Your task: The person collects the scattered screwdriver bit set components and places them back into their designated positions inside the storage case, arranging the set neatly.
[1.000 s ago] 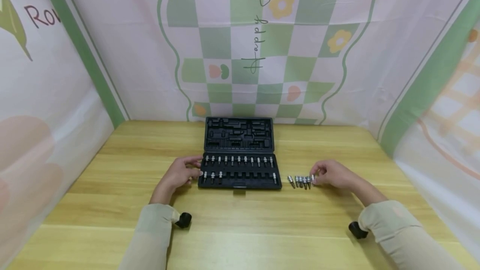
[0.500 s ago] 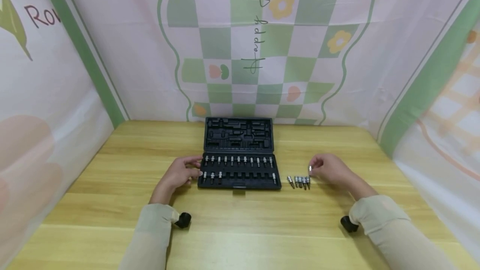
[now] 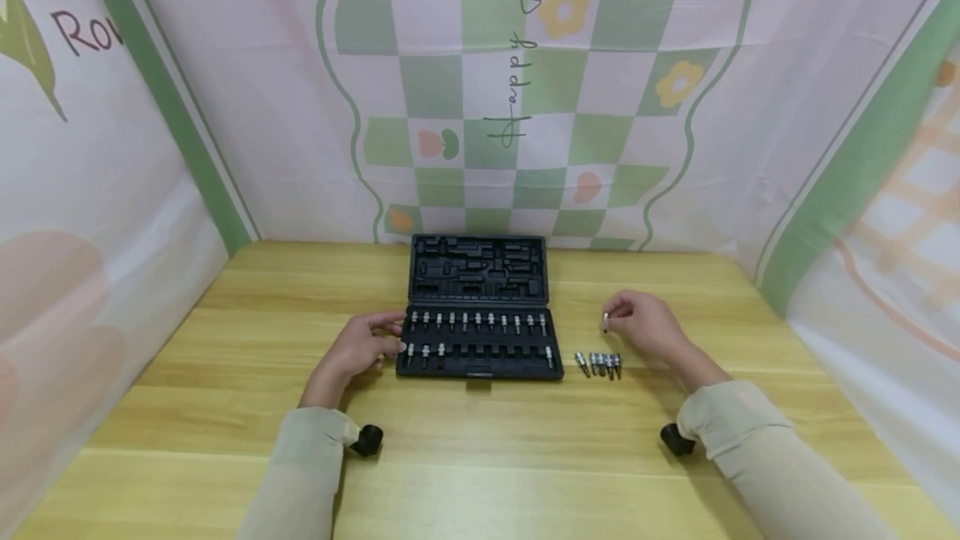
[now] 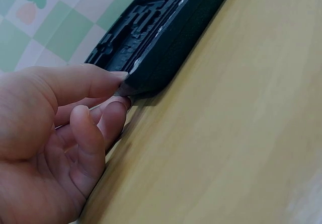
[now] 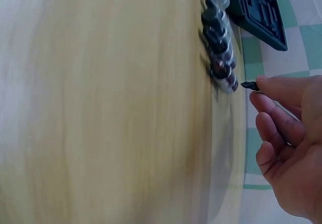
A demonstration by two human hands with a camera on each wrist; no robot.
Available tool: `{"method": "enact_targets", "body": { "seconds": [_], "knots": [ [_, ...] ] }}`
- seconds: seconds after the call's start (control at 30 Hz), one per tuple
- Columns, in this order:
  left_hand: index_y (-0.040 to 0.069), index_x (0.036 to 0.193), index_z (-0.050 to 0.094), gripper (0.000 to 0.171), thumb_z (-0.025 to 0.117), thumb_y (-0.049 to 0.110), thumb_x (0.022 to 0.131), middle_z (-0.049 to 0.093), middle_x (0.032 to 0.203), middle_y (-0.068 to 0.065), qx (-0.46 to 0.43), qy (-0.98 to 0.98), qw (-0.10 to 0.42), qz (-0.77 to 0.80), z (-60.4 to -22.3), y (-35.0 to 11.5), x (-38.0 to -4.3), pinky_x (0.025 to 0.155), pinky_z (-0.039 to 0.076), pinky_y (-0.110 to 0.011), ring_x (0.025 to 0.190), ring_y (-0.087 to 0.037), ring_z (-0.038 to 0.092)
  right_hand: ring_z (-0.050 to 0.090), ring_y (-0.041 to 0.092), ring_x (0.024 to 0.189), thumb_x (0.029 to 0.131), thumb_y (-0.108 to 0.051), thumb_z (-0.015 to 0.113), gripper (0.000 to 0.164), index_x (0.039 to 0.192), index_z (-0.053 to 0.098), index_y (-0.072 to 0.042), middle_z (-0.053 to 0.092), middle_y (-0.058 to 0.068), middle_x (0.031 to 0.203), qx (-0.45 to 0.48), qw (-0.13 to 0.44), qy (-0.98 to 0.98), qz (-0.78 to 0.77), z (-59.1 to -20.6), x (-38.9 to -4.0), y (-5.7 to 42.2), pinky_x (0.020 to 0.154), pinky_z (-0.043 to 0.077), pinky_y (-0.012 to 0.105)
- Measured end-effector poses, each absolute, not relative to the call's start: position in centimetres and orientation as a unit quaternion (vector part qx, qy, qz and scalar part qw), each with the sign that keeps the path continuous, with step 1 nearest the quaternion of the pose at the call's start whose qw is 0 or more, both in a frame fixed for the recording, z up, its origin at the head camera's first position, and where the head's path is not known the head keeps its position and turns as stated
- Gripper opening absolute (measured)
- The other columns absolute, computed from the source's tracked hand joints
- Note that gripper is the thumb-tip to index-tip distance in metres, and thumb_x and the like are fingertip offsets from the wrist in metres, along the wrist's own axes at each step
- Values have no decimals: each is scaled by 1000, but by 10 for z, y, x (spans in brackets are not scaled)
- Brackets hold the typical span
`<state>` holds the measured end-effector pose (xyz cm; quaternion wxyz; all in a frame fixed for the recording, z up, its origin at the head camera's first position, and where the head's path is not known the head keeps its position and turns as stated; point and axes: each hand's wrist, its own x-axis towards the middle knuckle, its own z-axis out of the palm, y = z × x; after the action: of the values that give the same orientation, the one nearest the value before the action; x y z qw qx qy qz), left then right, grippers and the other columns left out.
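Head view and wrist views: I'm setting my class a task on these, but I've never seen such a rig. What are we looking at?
There is no machine, just a person's two bare hands. The wide picture comes from a head-worn camera looking forward and down; the close ones come from a camera on each wrist. On the wooden table lies an open black bit-socket case, with bit sockets in two rows and a gap in the front row. Several loose bit sockets lie to its right. The left hand holds the case's left edge. The right hand pinches one bit socket; its wrist view shows a dark, pointed tip.
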<state>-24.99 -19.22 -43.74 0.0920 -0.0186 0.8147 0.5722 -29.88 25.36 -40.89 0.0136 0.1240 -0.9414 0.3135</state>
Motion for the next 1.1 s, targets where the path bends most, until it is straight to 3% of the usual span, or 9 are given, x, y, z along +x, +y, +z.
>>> {"method": "enact_targets", "body": {
  "seconds": [0.9, 1.1],
  "knots": [
    [13, 137, 57, 54, 68, -1, 86, 59, 116, -12, -18, 816, 90, 571, -438, -192, -250, 50, 45, -31, 75, -21, 60, 65, 21, 78, 87, -9, 73, 5, 91, 72, -5, 69, 3, 82, 141, 25, -926, 350, -409, -288, 211, 68, 52, 36],
    [13, 138, 57, 54, 67, -1, 86, 59, 117, -12, -17, 816, 91, 571, -438, -193, -251, 50, 45, -31, 75, -21, 60, 64, 20, 78, 86, -9, 74, 7, 91, 73, -5, 69, 4, 83, 128, 4, -916, 381, -406, -282, 203, 67, 52, 33]
  ]
}}
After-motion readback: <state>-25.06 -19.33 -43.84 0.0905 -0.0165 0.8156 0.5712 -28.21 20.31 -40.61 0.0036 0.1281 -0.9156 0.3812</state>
